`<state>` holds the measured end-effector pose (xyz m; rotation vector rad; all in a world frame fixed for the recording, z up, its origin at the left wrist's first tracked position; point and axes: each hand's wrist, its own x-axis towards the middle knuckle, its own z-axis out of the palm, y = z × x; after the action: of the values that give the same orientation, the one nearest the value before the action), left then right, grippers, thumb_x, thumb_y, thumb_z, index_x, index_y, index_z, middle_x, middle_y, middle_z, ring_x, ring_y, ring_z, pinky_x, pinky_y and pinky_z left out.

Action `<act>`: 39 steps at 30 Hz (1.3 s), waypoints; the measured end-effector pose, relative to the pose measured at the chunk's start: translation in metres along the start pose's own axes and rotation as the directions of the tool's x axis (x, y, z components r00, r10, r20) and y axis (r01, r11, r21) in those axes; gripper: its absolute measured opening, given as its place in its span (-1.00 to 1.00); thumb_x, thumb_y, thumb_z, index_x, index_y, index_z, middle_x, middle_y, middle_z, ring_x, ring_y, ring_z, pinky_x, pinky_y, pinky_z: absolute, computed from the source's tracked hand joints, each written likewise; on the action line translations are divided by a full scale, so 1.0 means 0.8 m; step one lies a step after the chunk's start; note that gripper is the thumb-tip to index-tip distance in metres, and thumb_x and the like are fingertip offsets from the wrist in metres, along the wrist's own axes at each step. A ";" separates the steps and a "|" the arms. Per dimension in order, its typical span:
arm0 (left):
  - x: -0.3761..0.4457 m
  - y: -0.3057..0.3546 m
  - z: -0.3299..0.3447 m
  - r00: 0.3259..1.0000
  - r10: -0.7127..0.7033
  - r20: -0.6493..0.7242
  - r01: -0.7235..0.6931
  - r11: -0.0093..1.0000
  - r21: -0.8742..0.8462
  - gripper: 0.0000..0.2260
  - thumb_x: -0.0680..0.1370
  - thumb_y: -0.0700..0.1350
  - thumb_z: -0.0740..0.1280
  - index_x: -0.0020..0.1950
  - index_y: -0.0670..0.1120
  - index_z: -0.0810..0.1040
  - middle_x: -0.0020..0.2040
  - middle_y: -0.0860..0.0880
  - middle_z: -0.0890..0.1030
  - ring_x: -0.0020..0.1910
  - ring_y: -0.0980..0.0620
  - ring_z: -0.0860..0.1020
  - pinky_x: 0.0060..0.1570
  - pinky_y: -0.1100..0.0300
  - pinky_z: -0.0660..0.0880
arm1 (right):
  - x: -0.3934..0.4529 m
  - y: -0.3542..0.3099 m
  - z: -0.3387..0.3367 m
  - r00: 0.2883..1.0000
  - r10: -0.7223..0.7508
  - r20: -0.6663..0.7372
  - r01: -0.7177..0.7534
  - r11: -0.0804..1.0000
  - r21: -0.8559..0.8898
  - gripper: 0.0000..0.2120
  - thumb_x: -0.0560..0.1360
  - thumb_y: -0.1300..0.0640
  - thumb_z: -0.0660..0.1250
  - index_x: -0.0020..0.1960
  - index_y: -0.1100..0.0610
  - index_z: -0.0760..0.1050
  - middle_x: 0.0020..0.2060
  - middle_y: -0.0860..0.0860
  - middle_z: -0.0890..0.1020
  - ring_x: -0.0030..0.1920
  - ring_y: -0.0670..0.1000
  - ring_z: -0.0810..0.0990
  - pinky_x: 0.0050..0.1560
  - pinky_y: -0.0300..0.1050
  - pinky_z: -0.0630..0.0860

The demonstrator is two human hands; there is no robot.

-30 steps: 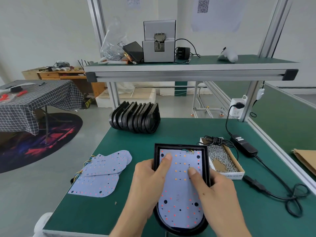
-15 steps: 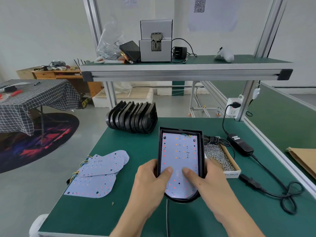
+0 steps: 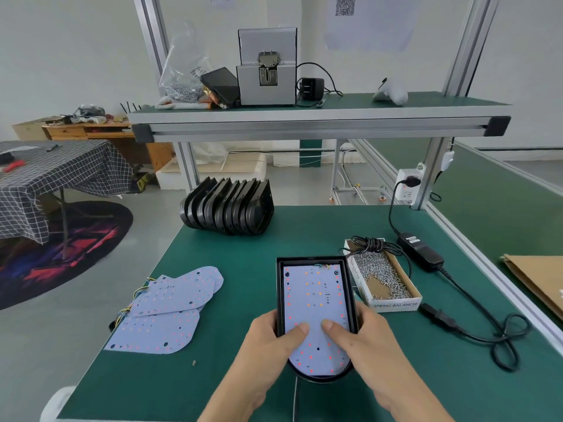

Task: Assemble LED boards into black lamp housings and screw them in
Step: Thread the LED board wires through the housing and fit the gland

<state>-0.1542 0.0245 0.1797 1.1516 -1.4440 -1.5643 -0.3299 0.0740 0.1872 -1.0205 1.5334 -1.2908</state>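
Looking down from the head cam, both hands are wrapped around one black lamp housing [image 3: 315,315] that sits flat on the green bench [image 3: 243,248], near its front edge and a bit right of centre. The left hand [image 3: 271,339] grips the housing's left wall with curled fingers and its thumb is pressed onto the LED board [image 3: 313,306] lying inside; the right hand [image 3: 362,339] does the mirror job on the right wall, thumb down on the board too, so the two thumb tips sit close together on the lower half of the board. The board is white-ish with red and orange dots, and it fills the housing, rounded end toward the person, with a few coloured wires peeking out at the far edge. Off to the left on the bench there's a loose stack of spare LED boards [image 3: 170,309] with wire tails sticking out the left side. At the back a row of empty black housings [image 3: 228,208] stands on edge, leaning together. Just beside the held housing on the right is a cardboard box of screws [image 3: 380,278], and beyond that a black power adapter [image 3: 420,251] with its cable running up to a wall socket [image 3: 408,185] on the frame post. Up on the shelf [image 3: 304,112] there's a grey screw feeder [image 3: 266,77].
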 end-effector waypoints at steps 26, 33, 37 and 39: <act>0.026 -0.023 -0.012 0.976 -0.019 -0.218 0.130 0.853 0.506 -0.84 0.54 0.01 0.42 -0.03 -0.07 0.64 -0.14 0.01 0.71 -0.14 -0.02 0.68 -0.07 0.03 0.65 | 0.019 0.033 0.029 0.996 0.009 -0.094 -0.057 0.855 -0.516 -0.68 0.47 -0.09 0.51 0.14 0.00 0.56 0.05 -0.11 0.70 0.12 0.00 0.67 0.13 -0.04 0.59; 0.032 -0.025 -0.017 0.975 0.011 -0.223 0.143 0.738 0.660 -0.65 0.52 0.13 0.44 -0.09 -0.18 0.58 -0.16 -0.05 0.65 -0.21 -0.06 0.57 -0.21 0.11 0.49 | 0.007 0.030 0.032 0.991 0.014 -0.137 -0.112 0.659 -0.744 -0.59 0.52 -0.35 0.32 0.16 -0.07 0.39 0.11 -0.08 0.58 0.21 0.11 0.60 0.11 0.00 0.52; 0.031 -0.027 -0.016 0.969 -0.025 -0.248 0.183 0.746 0.640 -0.61 0.52 0.14 0.43 -0.17 -0.15 0.43 -0.24 -0.01 0.51 -0.31 0.00 0.41 -0.34 0.15 0.34 | 0.006 0.029 0.035 0.989 0.029 -0.143 -0.129 0.627 -0.768 -0.56 0.54 -0.38 0.28 0.18 -0.08 0.33 0.15 -0.07 0.56 0.22 0.13 0.60 0.08 0.01 0.50; 0.031 -0.025 -0.015 0.967 -0.018 -0.253 0.180 0.751 0.635 -0.63 0.52 0.13 0.43 -0.16 -0.12 0.39 -0.21 0.02 0.52 -0.28 -0.01 0.44 -0.32 0.15 0.35 | 0.005 0.028 0.035 0.990 0.031 -0.139 -0.127 0.630 -0.766 -0.52 0.54 -0.38 0.27 0.29 -0.10 0.34 0.20 -0.08 0.59 0.25 0.14 0.60 0.11 0.01 0.51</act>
<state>-0.1504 -0.0001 0.1563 1.7743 -1.8526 -0.9313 -0.3056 0.0649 0.1618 -1.3888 2.2842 -0.5798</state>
